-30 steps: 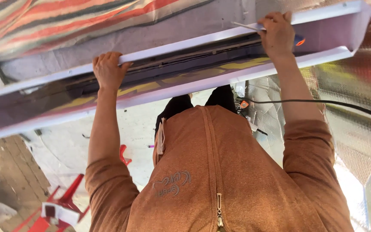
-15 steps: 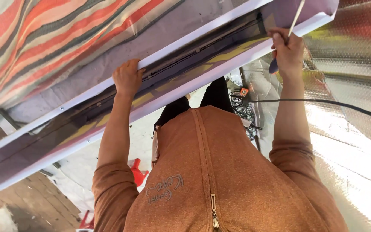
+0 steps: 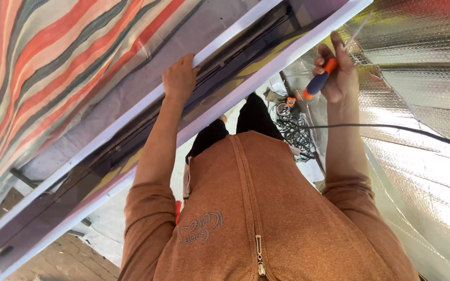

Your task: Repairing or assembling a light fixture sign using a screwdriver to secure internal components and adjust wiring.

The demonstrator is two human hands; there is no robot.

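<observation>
Striped awning [image 3: 42,62]: seen at 10 o'clock of the view, stretched overhead in red, cream and grey bands; it fills the upper left and closes off that side.
Long white unit [image 3: 131,130]: a long white-edged housing with a dark slot along it, run diagonally from 7 o'clock to 1 o'clock; it is judged to be held up overhead so that its underside can be worked on.
Foil sheeting [image 3: 423,114]: silvery bubble insulation is spread from 2 to 5 o'clock, just beside the right arm.
Brown zip top [image 3: 266,218]: the person's own garment, filling the view at 6 o'clock and hiding most of the ground.
Black cable [image 3: 391,127]: strung across at 3 o'clock, in front of the right forearm, where the arm could be hindered by it.
Left hand [image 3: 179,78]: raised at 11 o'clock; its grip is curled over the near white edge of the unit, apparently to keep it steady.
Right hand [image 3: 337,73]: raised at 1 o'clock, just beside the unit's far edge; its grip is closed round the screwdriver.
Screwdriver [image 3: 320,79]: orange and blue handle held in the fist, with the thin shaft pointed up toward the unit's upper end.
Clutter on the floor [image 3: 287,122]: tangled wires and small tools are seen at 12 o'clock between the legs and the foil, too small to be told apart.
</observation>
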